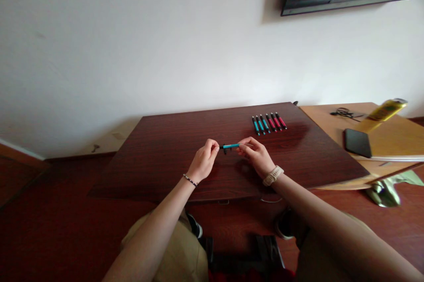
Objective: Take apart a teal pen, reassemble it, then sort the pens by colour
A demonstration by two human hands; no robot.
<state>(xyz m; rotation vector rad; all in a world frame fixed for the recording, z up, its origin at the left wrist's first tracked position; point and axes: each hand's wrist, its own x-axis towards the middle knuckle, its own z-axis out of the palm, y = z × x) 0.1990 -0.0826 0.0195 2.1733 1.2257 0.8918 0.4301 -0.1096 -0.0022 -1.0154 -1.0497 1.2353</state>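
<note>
Pen (231, 146) ends hidden inside left hand (203, 161), right hand (255, 154) fingers.

- The left hand (204, 158) is bare, with no ring or glove visible.
- A thin beaded bracelet (190, 180), dark with pale beads, circles the left wrist.
- The right hand (255, 154) is bare as well.
- A watch with a pale, cream-coloured band (273, 175) sits on the right wrist; its face cannot be seen.
- Both forearms are uncovered, with no sleeve reaching into view.
- Light khaki trousers (180, 246) cover both legs.
- A dark shoe with a white edge (195, 226) shows on the left foot.
- Another dark shoe (285, 224) shows on the right foot, too dim for detail.
</note>
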